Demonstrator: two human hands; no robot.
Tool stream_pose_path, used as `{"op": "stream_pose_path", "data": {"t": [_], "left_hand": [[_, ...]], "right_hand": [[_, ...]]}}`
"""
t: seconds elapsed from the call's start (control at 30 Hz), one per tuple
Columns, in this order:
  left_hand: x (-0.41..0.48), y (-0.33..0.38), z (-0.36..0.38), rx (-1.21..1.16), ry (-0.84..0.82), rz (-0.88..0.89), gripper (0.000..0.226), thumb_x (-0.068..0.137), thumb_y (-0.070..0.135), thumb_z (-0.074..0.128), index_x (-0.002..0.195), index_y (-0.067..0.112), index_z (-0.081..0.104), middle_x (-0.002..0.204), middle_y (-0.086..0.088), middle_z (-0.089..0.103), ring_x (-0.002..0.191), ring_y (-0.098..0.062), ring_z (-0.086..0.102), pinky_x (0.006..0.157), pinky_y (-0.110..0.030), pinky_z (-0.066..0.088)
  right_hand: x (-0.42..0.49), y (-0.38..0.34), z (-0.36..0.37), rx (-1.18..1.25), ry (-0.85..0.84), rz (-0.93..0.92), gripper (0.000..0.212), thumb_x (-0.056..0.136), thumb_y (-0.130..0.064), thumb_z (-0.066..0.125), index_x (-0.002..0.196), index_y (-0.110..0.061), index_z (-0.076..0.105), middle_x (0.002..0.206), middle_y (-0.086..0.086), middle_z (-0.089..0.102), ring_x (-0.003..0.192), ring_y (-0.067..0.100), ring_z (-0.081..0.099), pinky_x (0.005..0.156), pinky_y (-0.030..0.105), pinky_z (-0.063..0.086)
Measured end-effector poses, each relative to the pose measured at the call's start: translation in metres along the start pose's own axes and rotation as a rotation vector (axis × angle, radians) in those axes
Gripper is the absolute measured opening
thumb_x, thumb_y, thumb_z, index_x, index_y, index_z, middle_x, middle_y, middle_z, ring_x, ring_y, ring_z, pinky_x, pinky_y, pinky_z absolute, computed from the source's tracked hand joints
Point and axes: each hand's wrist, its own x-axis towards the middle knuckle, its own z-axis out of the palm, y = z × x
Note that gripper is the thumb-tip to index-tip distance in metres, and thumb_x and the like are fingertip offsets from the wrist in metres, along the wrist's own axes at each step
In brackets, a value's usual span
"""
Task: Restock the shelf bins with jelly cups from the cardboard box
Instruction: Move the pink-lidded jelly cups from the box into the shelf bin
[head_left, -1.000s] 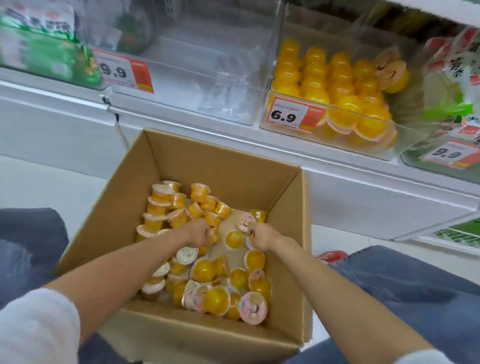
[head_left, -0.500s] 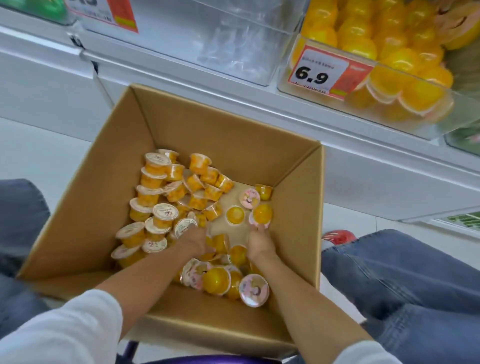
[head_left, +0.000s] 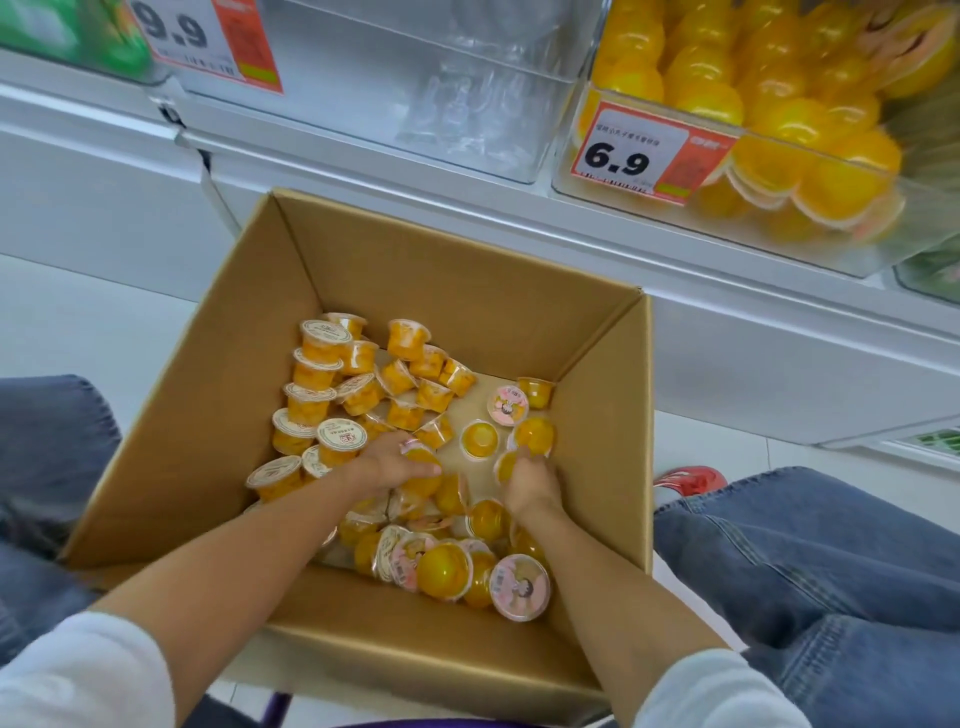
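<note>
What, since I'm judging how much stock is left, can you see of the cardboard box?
The cardboard box is plain brown corrugated board, square and open-topped. It sits upright between the person's denim-clad knees, below the shelf. Its floor is partly bare, with loose yellow jelly cups heaped at the left and near sides. The left hand and right hand reach in, each gripping cups.

The cardboard box (head_left: 415, 280) is standing open-topped, tall walls closing every side. Jelly cups (head_left: 322, 374) are crowding its left and near floor, leaving bare floor far right. Above, the clear bin (head_left: 415, 78) is gaping open; the yellow-filled bin (head_left: 810, 244) is sitting packed.
</note>
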Motion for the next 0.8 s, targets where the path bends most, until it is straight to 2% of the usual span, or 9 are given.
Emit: {"op": "stream_pose_path", "data": {"t": [0.1,0.2,0.27,0.33,0.4,0.47,0.53,0.67,0.8], "left_hand": [[-0.014,0.023,-0.011,-0.381,-0.042,-0.074,0.079,0.080,0.029,0.077,0.145,0.025,0.033,0.144,-0.004,0.036,0.127,-0.033,0.045,0.091,-0.049,0.052],[-0.026,0.060,-0.021,-0.659,-0.081,-0.036,0.062,0.081,0.020,0.077,0.133,0.029,0.043,0.140,-0.007,0.040,0.116,-0.033,0.050,0.083,-0.047,0.057],[-0.039,0.092,-0.027,-0.767,-0.064,0.040,0.043,0.080,0.016,0.077,0.113,0.030,0.053,0.133,-0.010,0.047,0.117,-0.030,0.053,0.077,-0.040,0.060],[-0.054,0.125,-0.031,-0.820,-0.031,0.149,0.035,0.079,0.014,0.077,0.105,0.026,0.056,0.127,-0.012,0.054,0.115,-0.027,0.057,0.073,-0.035,0.060],[-0.076,0.162,-0.031,-0.792,0.000,0.292,0.036,0.080,0.014,0.076,0.109,0.023,0.058,0.121,-0.011,0.060,0.108,-0.024,0.062,0.066,-0.031,0.060],[-0.100,0.196,-0.033,-0.716,0.074,0.429,0.028,0.082,0.013,0.073,0.104,0.023,0.058,0.112,-0.009,0.062,0.096,-0.019,0.064,0.058,-0.026,0.057],[-0.121,0.227,-0.037,-0.672,0.094,0.540,0.025,0.081,0.015,0.074,0.099,0.024,0.058,0.111,-0.009,0.063,0.095,-0.020,0.064,0.065,-0.029,0.057],[-0.153,0.285,-0.047,-0.570,0.189,0.738,0.044,0.073,0.020,0.082,0.110,0.018,0.059,0.112,-0.009,0.063,0.099,-0.025,0.066,0.078,-0.044,0.060],[-0.169,0.344,-0.046,-0.319,0.395,0.970,0.054,0.068,0.038,0.085,0.111,0.023,0.056,0.111,0.002,0.062,0.100,-0.019,0.063,0.081,-0.041,0.058]], "right_hand": [[-0.005,-0.026,-0.029,0.373,0.070,0.053,0.060,0.093,-0.033,0.050,0.145,-0.011,0.028,0.136,0.017,0.047,0.124,0.036,0.047,0.099,0.041,0.041],[-0.013,-0.047,-0.075,0.683,0.136,0.015,0.045,0.097,-0.032,0.037,0.138,-0.014,0.040,0.139,0.012,0.043,0.122,0.033,0.049,0.102,0.041,0.042],[-0.021,-0.054,-0.111,0.896,0.155,-0.045,0.034,0.098,-0.030,0.032,0.126,-0.021,0.049,0.120,0.009,0.056,0.097,0.028,0.060,0.078,0.036,0.054],[-0.029,-0.055,-0.147,1.063,0.160,-0.122,0.027,0.100,-0.026,0.032,0.112,-0.024,0.055,0.102,0.009,0.059,0.074,0.019,0.057,0.051,0.022,0.046],[-0.045,-0.056,-0.184,1.122,0.149,-0.229,0.020,0.101,-0.032,0.039,0.104,-0.025,0.057,0.088,0.005,0.060,0.064,0.014,0.054,0.044,0.016,0.039],[-0.062,-0.055,-0.215,1.087,0.177,-0.323,0.026,0.091,-0.045,0.059,0.108,-0.025,0.057,0.087,-0.001,0.063,0.071,0.013,0.058,0.056,0.018,0.044],[-0.077,-0.051,-0.245,1.074,0.285,-0.367,0.050,0.076,-0.049,0.074,0.115,-0.026,0.053,0.098,-0.002,0.066,0.086,0.016,0.063,0.075,0.030,0.051],[-0.099,-0.034,-0.313,1.008,0.516,-0.444,0.044,0.090,-0.040,0.060,0.126,-0.021,0.044,0.116,0.001,0.059,0.099,0.016,0.055,0.083,0.029,0.042],[-0.097,0.006,-0.385,0.695,0.913,-0.313,0.051,0.094,-0.045,0.049,0.138,-0.018,0.047,0.135,0.004,0.051,0.121,0.022,0.049,0.098,0.032,0.039]]}}
